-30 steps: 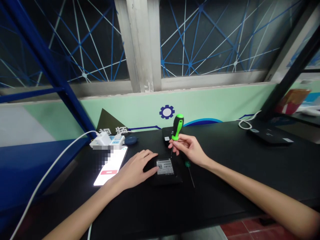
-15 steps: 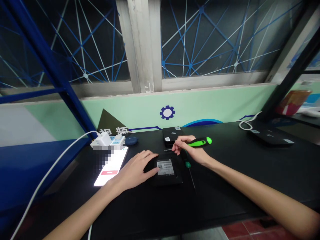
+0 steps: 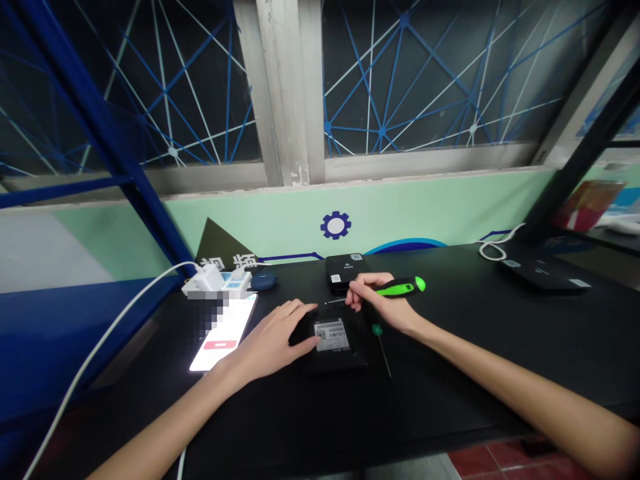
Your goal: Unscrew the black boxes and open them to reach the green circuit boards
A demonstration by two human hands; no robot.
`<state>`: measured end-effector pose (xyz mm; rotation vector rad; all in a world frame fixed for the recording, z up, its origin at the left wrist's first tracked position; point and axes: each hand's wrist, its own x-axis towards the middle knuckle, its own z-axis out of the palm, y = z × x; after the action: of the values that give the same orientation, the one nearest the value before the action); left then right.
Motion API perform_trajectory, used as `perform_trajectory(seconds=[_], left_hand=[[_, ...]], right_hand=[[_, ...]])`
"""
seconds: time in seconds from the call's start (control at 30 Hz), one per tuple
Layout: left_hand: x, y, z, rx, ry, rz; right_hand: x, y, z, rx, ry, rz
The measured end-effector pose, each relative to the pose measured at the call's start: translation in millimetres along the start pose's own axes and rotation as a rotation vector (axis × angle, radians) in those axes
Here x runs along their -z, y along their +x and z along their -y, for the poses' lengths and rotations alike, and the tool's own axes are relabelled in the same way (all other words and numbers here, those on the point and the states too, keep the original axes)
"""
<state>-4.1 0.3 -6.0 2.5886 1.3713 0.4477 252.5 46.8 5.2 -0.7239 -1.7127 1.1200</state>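
Head view: green-black screwdriver [image 3: 400, 288]; flat black device [image 3: 334, 360], pale printed label [image 3: 331, 335]

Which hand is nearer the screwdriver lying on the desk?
Right. The right hand is close by the lying screwdriver, gripping the bright green screwdriver; the left hand is farther off, at the left side of the labelled black device.
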Motion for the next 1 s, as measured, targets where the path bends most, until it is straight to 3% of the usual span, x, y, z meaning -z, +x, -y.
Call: perform_trajectory(seconds=[0.17,0.4,0.53,0.7,1.0], left_hand=[[-1.0,-1.3,1.0,0.0,0.011,0.002],[0.0,0.2,1.7,0.018,-0.011,-0.015],[6.3,0.3,-2.5,0.092,-0.058,0.044],[8.3,-0.1,-5.6,0.022,-0.099,0.134],[8.2,-1.8,-2.8,-0.042,-0.01,0.135]], right_hand=[[-0.7,-1.3,2.0,-0.04,0.012,0.057],[0.4,-1.1,1.3,-0.013,0.018,0.005],[2.9,0.5,-0.2,0.01,0.056,-0.057],[5.4,-0.1,-0.4,-0.019,0.123,-0.081],[8.7,-0.7,1.8,-0.071,0.217,-0.069]])
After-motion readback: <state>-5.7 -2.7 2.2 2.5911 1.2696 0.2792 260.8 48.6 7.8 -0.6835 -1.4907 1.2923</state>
